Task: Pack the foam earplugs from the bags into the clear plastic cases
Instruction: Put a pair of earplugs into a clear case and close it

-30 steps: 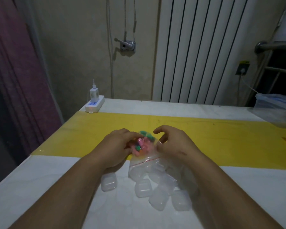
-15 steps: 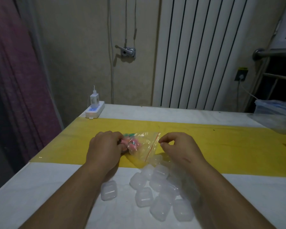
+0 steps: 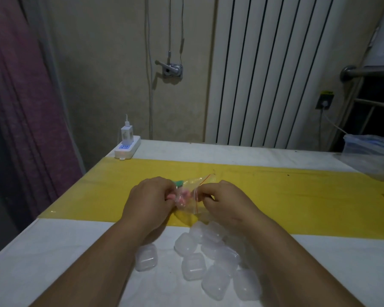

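Centrally, a small clear zip bag (image 3: pixel 194 191) of thin, crinkly film with a red seal line is held between both hands above the glossy yellow strip (image 3: pixel 286 196) that crosses the white table (image 3: pixel 53 262). Inside it sit soft, rounded foam earplugs (image 3: pixel 183 197), mostly pink, with a green one (image 3: pixel 179 183) at the far end. The left hand (image 3: pixel 151 201) has its fingers curled and pinches the bag's left side, where the earplugs bunch together. The right hand (image 3: pixel 226 206) has its fingers curled too and pinches the film near the red line.

Nearer the person, on the white surface, lies a cluster of clear plastic cases (image 3: pixel 208 264): small, rounded and frosted-looking, with lids closed as far as can be seen. One case (image 3: pixel 146 257) lies apart to the left, under the left forearm. Whether any of them holds anything cannot be told.

At the table's far left corner rests a white power strip (image 3: pixel 127 150) with a charger (image 3: pixel 126 134) plugged in. A larger translucent plastic bag (image 3: pixel 370 156) lies at the right edge.
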`<move>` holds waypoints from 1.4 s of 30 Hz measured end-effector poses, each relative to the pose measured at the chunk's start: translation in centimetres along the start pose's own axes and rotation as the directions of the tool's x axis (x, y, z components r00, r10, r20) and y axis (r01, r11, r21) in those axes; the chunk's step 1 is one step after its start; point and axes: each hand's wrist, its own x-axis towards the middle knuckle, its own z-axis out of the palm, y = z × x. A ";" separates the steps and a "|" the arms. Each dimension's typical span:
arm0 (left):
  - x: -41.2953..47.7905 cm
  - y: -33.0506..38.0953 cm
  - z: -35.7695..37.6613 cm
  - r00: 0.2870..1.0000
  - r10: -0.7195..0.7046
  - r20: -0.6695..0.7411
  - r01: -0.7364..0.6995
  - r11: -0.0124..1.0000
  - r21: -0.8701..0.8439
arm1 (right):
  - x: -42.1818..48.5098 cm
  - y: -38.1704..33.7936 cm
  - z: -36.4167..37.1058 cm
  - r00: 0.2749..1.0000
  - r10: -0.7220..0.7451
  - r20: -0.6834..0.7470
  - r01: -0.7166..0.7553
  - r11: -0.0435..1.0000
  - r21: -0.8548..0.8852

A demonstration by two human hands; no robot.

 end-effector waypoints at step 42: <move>-0.2 0.6 -0.1 0.985 0.024 0.171 0.038 0.936 -0.351 | -0.1 -1.5 0.3 0.974 0.225 -0.015 -0.225 0.967 -0.123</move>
